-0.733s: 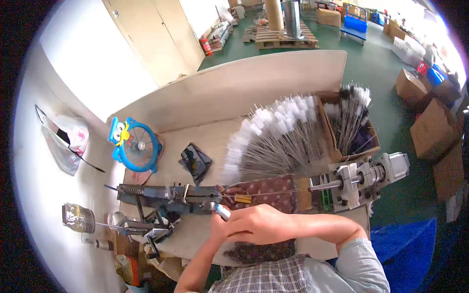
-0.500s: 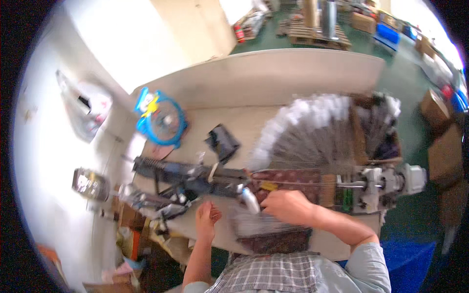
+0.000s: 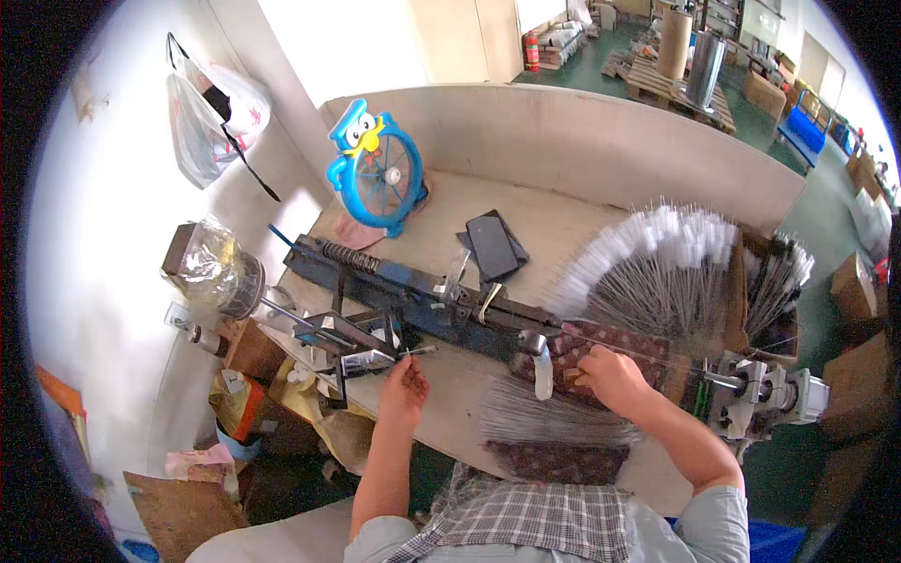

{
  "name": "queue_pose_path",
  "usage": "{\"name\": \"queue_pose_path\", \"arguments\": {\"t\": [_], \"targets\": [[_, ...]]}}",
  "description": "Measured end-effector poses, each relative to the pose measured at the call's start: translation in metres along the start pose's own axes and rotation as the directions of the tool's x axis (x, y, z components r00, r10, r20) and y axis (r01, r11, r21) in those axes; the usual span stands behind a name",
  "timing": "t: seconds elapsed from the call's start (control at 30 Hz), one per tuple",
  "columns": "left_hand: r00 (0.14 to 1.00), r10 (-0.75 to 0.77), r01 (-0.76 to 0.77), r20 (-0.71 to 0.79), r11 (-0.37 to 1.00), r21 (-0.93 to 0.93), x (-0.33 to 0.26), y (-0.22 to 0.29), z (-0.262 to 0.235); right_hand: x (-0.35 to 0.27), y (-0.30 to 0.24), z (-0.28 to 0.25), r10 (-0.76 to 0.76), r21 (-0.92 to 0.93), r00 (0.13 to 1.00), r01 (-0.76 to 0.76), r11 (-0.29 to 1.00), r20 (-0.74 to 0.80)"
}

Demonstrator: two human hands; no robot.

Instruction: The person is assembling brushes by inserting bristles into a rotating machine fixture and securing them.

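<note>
My left hand is pinched closed beside the black metal bracket on the near side of a long dark bench machine. What its fingertips hold, if anything, is too small to make out. My right hand is curled over a maroon patterned cloth, right of the machine's white handle. A small yellow piece shows at its fingertips; whether it is gripped I cannot tell. Below that hand, a bundle of thin wires lies partly over another maroon cloth.
A large fan of white-tipped wire brushes spreads at the back right, beside a cardboard box. A motor unit stands at the table's right end. A blue fan and black phone sit farther back. A plastic-wrapped motor is left.
The view has swung, and the blur has cleared. My left hand has moved up and left against the machine, closer to the bracket. My right hand stays just right of the white handle.
</note>
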State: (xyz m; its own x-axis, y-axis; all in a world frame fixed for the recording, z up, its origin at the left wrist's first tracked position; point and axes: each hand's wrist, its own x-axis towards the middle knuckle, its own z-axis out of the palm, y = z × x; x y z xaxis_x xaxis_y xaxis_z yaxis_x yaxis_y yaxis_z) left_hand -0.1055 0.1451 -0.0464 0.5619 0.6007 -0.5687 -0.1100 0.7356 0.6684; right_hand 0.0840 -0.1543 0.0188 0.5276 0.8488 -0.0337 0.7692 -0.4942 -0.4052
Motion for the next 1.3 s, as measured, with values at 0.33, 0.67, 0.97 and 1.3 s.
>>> {"name": "queue_pose_path", "arguments": {"t": [0.33,0.67,0.97,1.3], "targets": [[0.984,0.169,-0.173,0.048,0.979,0.106,-0.024,-0.039,0.043,-0.027,-0.001,-0.060,-0.098,0.157,0.920,0.169,0.973,-0.380],[0.837,-0.001,-0.184,0.547,0.941,0.283,-0.092,-0.131,0.194,-0.044,0.030,-0.066,0.152,0.462,0.902,0.058,0.885,-0.405],[0.886,0.062,-0.231,0.460,0.919,0.320,-0.092,-0.134,0.199,-0.047,0.039,-0.071,0.008,0.448,0.940,0.155,0.881,-0.341],[0.935,0.000,-0.062,0.354,0.985,0.162,-0.089,-0.108,0.192,0.020,0.002,-0.039,-0.011,0.045,0.900,0.034,0.998,-0.436]]}}
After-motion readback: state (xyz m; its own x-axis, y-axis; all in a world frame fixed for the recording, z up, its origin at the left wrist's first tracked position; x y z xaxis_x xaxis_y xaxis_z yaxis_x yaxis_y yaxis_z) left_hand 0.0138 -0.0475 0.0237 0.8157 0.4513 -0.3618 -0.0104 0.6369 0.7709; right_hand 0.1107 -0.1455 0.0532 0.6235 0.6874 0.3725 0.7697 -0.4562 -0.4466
